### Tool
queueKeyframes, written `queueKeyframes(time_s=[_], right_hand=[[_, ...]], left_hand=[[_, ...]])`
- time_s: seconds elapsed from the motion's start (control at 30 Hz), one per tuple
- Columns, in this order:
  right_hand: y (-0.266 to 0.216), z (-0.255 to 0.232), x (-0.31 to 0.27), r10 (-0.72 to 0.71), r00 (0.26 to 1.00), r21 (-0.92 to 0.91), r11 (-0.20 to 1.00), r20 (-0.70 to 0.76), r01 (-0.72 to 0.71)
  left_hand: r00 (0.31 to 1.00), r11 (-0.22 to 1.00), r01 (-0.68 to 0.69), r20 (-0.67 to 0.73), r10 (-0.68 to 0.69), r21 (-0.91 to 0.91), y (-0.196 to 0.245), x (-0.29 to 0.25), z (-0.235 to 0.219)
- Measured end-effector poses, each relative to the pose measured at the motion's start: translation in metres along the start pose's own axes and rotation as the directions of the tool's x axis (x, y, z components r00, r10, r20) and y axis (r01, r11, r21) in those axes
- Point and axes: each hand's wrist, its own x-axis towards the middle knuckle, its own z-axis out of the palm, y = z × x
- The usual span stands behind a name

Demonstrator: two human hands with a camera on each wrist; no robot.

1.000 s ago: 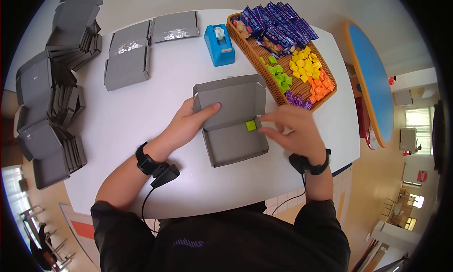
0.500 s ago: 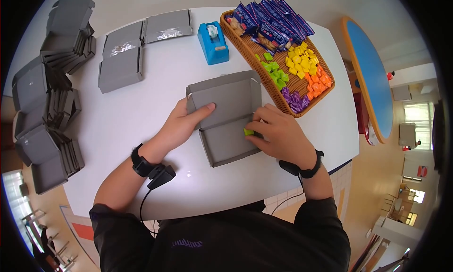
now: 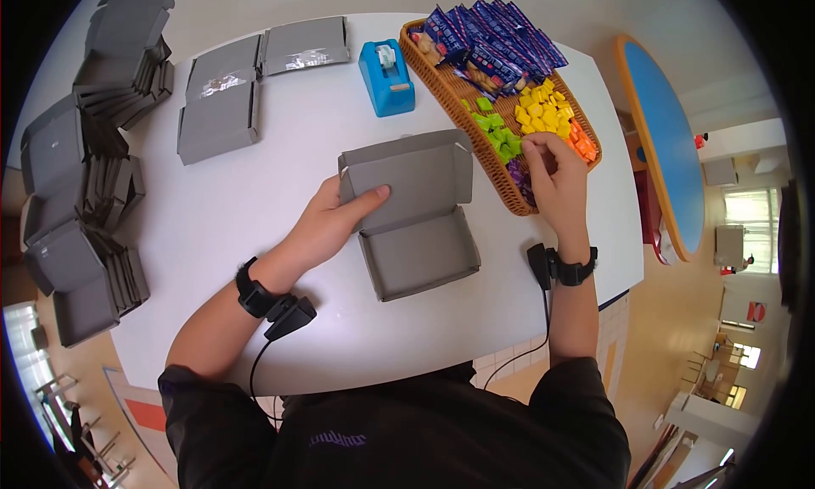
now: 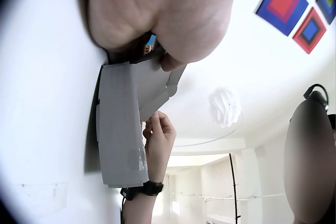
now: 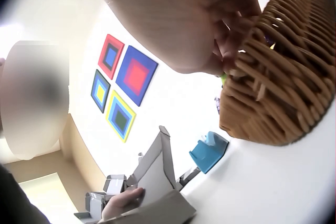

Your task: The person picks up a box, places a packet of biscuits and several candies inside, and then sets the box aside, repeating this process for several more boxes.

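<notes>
An open grey cardboard box [image 3: 422,253] lies in front of the person, its lid raised and bare board showing inside. My left hand [image 3: 327,223] grips the lid's left edge, thumb on the inner face. My right hand [image 3: 560,188] reaches over the wicker basket [image 3: 437,86], thumb and forefinger close together beside the small green packets [image 3: 501,137]. Whether a packet is between those fingertips I cannot tell. Yellow packets [image 3: 543,107], orange packets [image 3: 582,141] and purple packets [image 3: 519,175] lie around them. In the right wrist view the basket's wall [image 5: 278,93] hides the fingertips.
Blue snack bags [image 3: 501,47] fill the basket's far end. A blue tape dispenser [image 3: 388,86] stands left of it. Taped grey boxes [image 3: 216,120] lie at the back, and stacks of open boxes [image 3: 98,277] line the table's left side.
My right hand pinched the green packet in the box, then moved up and right to the basket. That packet is gone from the box. My left hand keeps its grip on the lid.
</notes>
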Motion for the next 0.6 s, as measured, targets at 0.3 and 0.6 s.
queueKeyframes(time_s=[0.3, 0.6], right_hand=[[0.0045, 0.0012, -0.001, 0.075, 0.993, 0.001, 0.997, 0.094, -0.075], [-0.0006, 0.0038, -0.0012, -0.008, 0.995, 0.033, 0.999, 0.102, 0.005]], left_hand=[[1.0, 1.0, 0.004, 0.002, -0.004, -0.029, -0.0026, 0.0005, -0.0009], [1.0, 1.0, -0.003, 0.002, 0.003, -0.024, -0.0014, -0.0001, -0.0008]])
